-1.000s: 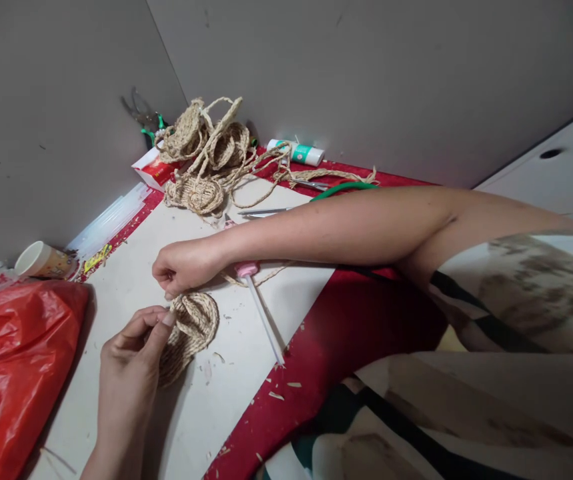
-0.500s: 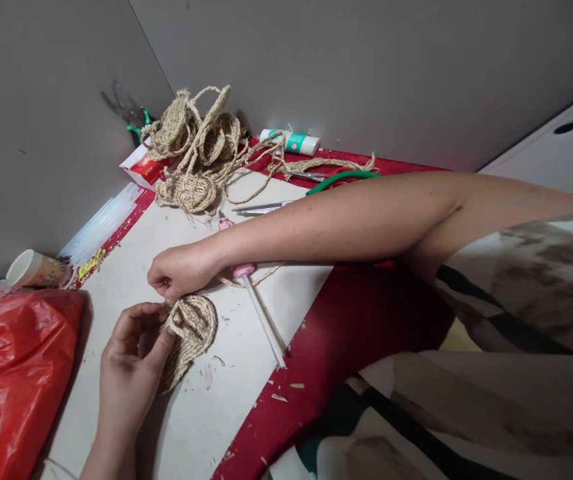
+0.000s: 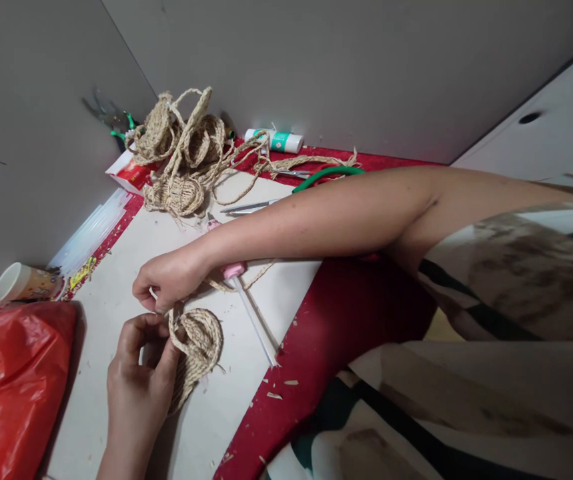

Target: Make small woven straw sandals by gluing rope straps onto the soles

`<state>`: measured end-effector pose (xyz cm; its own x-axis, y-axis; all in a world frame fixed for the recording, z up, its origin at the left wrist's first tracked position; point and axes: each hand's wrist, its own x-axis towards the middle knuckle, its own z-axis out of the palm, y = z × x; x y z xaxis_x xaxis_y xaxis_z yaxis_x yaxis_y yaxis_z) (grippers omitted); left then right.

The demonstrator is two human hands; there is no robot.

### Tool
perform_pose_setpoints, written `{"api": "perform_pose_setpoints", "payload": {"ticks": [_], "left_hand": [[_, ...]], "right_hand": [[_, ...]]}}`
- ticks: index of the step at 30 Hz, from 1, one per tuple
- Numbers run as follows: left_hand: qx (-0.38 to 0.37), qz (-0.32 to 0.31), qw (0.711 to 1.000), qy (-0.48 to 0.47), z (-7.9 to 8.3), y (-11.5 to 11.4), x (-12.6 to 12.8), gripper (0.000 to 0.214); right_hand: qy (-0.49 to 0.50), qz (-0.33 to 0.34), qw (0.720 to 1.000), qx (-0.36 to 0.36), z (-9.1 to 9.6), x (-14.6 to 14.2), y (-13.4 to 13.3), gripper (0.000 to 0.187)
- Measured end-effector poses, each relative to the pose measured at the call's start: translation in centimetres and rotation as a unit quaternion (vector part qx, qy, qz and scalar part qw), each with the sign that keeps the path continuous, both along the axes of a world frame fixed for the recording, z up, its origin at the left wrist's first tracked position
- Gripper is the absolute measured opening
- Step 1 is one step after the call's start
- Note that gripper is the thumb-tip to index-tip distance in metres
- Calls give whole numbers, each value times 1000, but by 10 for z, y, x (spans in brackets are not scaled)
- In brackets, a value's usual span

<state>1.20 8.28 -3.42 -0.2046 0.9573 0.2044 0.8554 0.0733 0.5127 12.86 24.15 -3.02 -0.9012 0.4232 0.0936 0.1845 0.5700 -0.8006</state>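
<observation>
My left hand pinches a small coiled piece of braided straw cord between thumb and fingers, at its upper left edge. It has a rounded, slipper-like shape with an arched loop over the top. My right hand is closed just above it, fingertips close to the left ones; whatever they grip is hidden. Under my right forearm lies a pink glue gun with a clear glue stick poking out its back. A thin straw cord runs beside it.
Straw braid pieces are heaped in the back corner near green-handled pliers. Scissors lie behind my right forearm, by a white-and-green tube. Clear sticks, a paper cup and a red plastic bag line the left.
The view has shifted slightly. My left hand and the straw piece sit a little further right and lower in the picture, and the piece is slightly turned. Both hands stay closed.
</observation>
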Motion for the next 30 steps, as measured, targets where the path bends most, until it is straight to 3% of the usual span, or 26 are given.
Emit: {"api": "perform_pose_setpoints", "payload": {"ticks": [4, 9, 12, 16, 19, 25, 30], "left_hand": [[-51, 9, 999, 8, 7, -3, 6, 28], [-65, 2, 998, -18, 10, -5, 6, 26], [-69, -8, 996, -61, 8, -6, 4, 25], [-74, 23, 986, -150, 7, -10, 5, 30], [-43, 26, 980, -194, 6, -13, 8, 31], [40, -11, 998, -55, 1, -19, 10, 24], [114, -81, 990, 24, 1, -19, 9, 22]], "right_hand": [[10, 122, 992, -29, -4, 0, 4, 20], [16, 153, 985, -72, -1, 3, 6, 17], [27, 180, 978, -98, 5, 8, 4, 14], [27, 176, 978, -105, 10, 12, 0, 10], [24, 192, 974, -115, 8, 12, -1, 14], [26, 225, 963, -147, 4, 9, 0, 16], [-19, 226, 959, -170, 6, 8, 0, 15]]}}
